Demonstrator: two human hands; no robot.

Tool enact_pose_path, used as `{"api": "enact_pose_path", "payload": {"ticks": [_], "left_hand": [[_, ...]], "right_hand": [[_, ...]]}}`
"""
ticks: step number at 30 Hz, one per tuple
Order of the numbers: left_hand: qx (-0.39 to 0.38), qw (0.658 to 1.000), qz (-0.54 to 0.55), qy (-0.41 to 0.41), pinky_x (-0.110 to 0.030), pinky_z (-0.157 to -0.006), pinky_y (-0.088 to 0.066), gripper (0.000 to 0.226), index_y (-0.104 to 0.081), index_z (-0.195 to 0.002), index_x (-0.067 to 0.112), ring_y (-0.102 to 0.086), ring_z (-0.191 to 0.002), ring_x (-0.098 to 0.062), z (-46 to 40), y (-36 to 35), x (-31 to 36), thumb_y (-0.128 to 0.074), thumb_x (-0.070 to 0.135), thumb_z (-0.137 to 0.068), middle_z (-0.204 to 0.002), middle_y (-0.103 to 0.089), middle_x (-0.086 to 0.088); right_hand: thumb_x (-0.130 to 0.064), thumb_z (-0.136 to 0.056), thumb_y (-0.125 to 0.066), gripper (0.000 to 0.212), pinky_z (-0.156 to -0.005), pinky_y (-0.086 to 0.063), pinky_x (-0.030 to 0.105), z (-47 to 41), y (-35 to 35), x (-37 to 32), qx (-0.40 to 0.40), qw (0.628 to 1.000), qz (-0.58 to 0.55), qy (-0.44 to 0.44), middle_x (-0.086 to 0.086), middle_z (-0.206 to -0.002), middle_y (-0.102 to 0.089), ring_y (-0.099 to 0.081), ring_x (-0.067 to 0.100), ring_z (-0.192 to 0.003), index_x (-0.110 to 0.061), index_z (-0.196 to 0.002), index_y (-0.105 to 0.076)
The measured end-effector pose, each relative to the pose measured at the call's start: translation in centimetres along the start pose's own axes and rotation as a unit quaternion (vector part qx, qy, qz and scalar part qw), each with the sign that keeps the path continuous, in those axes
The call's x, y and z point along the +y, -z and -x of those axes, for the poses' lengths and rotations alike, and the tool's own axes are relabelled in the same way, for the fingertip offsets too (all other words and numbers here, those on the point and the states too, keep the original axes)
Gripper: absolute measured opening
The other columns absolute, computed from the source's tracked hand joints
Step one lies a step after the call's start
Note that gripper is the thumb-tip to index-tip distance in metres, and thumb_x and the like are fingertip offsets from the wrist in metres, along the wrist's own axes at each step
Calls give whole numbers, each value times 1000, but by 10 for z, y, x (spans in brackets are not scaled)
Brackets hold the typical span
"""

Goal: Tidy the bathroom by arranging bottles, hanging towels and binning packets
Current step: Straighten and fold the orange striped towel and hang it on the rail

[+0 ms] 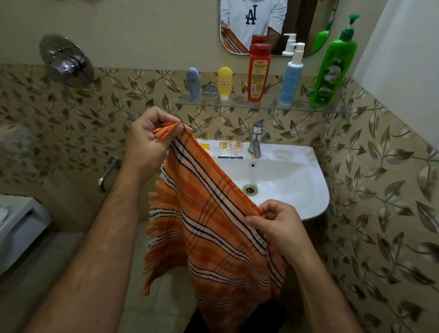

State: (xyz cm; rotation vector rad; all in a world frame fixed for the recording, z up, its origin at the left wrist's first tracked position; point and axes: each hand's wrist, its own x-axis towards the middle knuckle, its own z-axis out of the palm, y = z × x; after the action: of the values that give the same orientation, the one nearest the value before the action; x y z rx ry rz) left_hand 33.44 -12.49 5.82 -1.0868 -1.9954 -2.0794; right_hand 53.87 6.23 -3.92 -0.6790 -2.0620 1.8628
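An orange striped towel [210, 231] is held up in front of the sink [301, 180] by both hands. The fringed top corner is pinched by the left hand [149, 140], thumb & fingers curled tight round the tassels, approx level w/ the tap [256, 140]. Lower down, the towel's striped edge is pinched by the right hand [278, 226], fingers closed on the fabric near the sink's front rim. The rest of the cloth is left hanging below both hands, fringe showing on its left side.

Five bottles are lined up upright on the glass shelf [266, 105] above the tap, L to R: blue-grey tube [193, 83], yellow tube [224, 82], red bottle [259, 72], white & blue pump bottle [291, 76], green pump bottle [334, 68]. Small yellow packets [230, 145] & a dark strip [230, 157] are seen on the sink's back ledge, left of the tap.

A mirror [277, 20] is mounted over the shelf. A chrome shower valve [67, 60] is fixed to the wall at left; a toilet [7, 230] is seen at far left.
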Motion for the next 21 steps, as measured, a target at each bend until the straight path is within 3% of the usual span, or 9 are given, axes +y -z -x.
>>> {"api": "enact_pose_path", "payload": {"ticks": [4, 9, 14, 17, 21], "left_hand": [[8, 1000, -9, -8, -23, -71, -59, 11, -61, -91, 24, -74, -85, -15, 0, 1, 3, -71, 20, -89, -86, -75, 7], [17, 1000, -12, 2, -23, -70, -59, 13, -59, -90, 22, -75, -85, -16, 1, 9, 2, -67, 12, -92, -85, -75, 1], [44, 999, -18, 19, -25, -69, -60, 14, -58, -89, 22, -74, -83, -16, 3, 20, -7, -67, 10, -92, -89, -74, -4], [79, 996, -37, 33, -24, -69, -60, 15, -58, -88, 25, -71, -77, -9, 1, 31, -18, -68, 14, -92, -86, -69, 1], [95, 993, -43, 58, -21, -64, -58, 16, -58, -87, 28, -70, -74, -5, 3, 41, -32, -67, 16, -93, -81, -68, 5]], "right_hand": [[-35, -78, -75, 22, -64, -58, 50, -1, -7, 0, 41, 980, 194, 23, 8, -67, -70, -68, 29, -64, -17, -72, -64], [-43, -85, -67, 25, -66, -56, 46, 1, -9, 6, -14, 961, 271, 49, 0, -69, -66, -63, 19, -65, -22, -72, -60], [-30, -86, -73, 24, -82, -55, 50, 0, -12, 5, -64, 977, 186, 79, 5, -89, -59, -62, 23, -86, -13, -72, -62], [-28, -89, -70, 27, -76, -58, 58, 1, -11, 4, -98, 990, 71, 77, 20, -85, -68, -69, 37, -81, -4, -80, -64], [-33, -84, -72, 25, -66, -61, 50, 0, -14, 0, -40, 994, 31, 93, 16, -76, -71, -72, 34, -72, -9, -76, -68]]}}
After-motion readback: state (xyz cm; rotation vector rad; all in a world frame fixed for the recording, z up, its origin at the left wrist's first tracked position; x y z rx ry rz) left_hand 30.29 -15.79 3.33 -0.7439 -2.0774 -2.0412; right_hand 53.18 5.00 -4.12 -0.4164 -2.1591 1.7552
